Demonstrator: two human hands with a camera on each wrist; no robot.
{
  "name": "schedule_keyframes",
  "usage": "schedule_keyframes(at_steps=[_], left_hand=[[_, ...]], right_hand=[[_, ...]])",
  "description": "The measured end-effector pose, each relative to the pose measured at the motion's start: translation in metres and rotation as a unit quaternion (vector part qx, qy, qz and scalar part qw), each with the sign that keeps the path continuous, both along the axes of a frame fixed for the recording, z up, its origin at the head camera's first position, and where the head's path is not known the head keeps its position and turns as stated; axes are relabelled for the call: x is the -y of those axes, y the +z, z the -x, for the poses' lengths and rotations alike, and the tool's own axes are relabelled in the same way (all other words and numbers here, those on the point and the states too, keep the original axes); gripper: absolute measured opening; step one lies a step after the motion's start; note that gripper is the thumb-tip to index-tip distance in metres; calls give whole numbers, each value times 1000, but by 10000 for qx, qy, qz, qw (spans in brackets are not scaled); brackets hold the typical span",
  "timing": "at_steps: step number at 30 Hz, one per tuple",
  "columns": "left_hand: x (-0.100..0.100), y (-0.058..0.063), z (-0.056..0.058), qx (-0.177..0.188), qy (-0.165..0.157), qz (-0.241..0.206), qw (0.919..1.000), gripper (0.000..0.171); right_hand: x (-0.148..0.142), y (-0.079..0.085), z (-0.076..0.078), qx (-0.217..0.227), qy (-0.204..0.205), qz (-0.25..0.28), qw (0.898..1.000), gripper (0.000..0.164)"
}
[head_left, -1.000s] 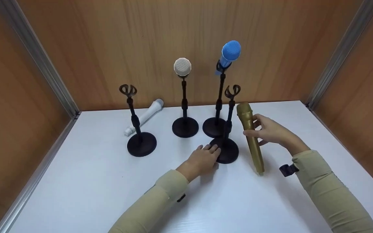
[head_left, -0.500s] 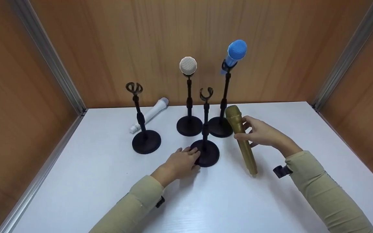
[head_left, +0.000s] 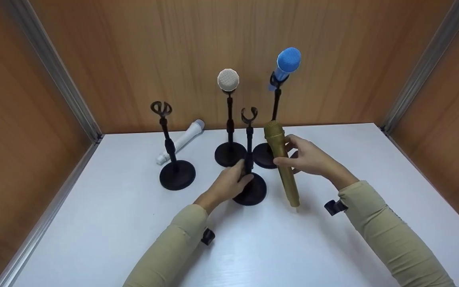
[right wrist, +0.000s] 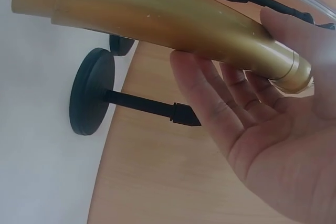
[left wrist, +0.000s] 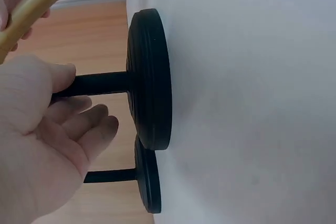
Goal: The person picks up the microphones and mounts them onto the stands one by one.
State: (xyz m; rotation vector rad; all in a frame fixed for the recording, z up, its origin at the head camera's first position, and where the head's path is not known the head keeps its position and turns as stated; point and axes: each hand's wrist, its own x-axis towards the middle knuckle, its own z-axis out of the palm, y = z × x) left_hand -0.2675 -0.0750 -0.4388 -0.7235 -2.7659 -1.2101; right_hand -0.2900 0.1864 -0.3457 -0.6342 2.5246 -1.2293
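The left hand (head_left: 226, 184) grips an upright black stand (head_left: 250, 145); just right of it, the right hand (head_left: 308, 159) pinches a tilted gold microphone (head_left: 286, 175). Beyond both, a pale microphone (head_left: 228, 79) and a blue microphone (head_left: 289, 59) top other stands (head_left: 228, 154).

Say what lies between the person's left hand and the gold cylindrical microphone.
In the head view: the black round-based stand the left hand grips, then bare white tabletop showing before the gold microphone.
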Motion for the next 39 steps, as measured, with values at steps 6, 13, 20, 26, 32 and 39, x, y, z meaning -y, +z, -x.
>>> schedule_keyframes(at_steps=[6, 13, 20, 26, 32, 39], left_hand=[[-1, -5, -2, -47, 130, -196, 9997, 16], [0, -2, -4, -58, 278, -201, 9994, 18], [7, 2, -2, 249, 141, -335, 9990, 21], [9, 4, -3, 370, 109, -261, 9989, 24], [8, 7, -3, 444, 157, -207, 9987, 20], [11, 16, -4, 594, 125, -304, 9977, 37]], right_hand=[[3, 1, 0, -154, -61, -60, 9998, 67], [2, -2, -1, -76, 9, -66, 9999, 71], [2, 0, -4, -115, 5, -44, 9999, 70], [4, 1, -6, 3, -19, -23, 10000, 70], [4, 6, -9, -21, 0, 39, 10000, 71], [6, 26, -18, -347, 18, 100, 9993, 72]])
